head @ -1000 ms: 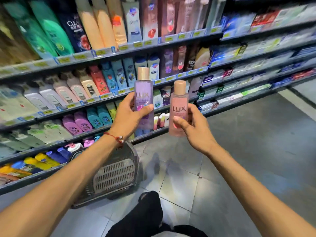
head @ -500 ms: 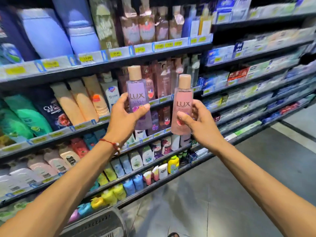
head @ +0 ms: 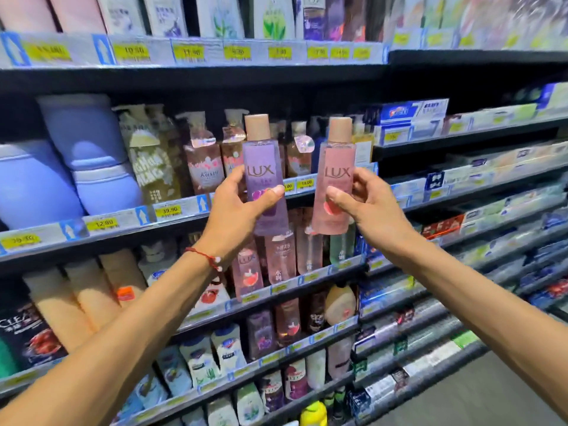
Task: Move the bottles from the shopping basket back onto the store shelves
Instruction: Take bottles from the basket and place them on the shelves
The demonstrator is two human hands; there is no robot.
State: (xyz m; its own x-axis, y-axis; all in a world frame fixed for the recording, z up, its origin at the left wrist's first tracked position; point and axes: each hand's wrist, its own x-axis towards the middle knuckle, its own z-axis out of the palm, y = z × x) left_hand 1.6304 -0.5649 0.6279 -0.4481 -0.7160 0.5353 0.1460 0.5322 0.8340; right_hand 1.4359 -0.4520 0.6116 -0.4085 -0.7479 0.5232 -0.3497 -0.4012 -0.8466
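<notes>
**A:** In the head view we have a bottle in each hand, both held up in front of the shelves [head: 196,78]. Our left hand [head: 236,210] curls round the lower half of the purple bottle [head: 262,161], with the thumb lying across the label. Our right hand [head: 372,210] grips the pink bottle [head: 336,161] the same way.

**B:** Both are upright, side by side and apart. They are in the air, level with the pump bottles [head: 201,161], and not yet on a board. How do we think they'll handle?

**A:** They look like stiff clear plastic, full of liquid, so we'd guess fairly weighty for their slimness. The walls are smooth and could slip. Because they are tall and narrow, they should tip easily once set down. We'd keep our hold round the body and stay off the cap.

**B:** And what room do we have?

**A:** The price rail [head: 172,210] sticks out at the front lip, so the bases must clear it. The board above limits the height. A row of similar bottles [head: 279,259] stands one shelf lower, behind our wrists.

**B:** Is there a gap there for ours?

**A:** Possibly, but the blur and our own hands hide it, so we cannot tell.
</notes>
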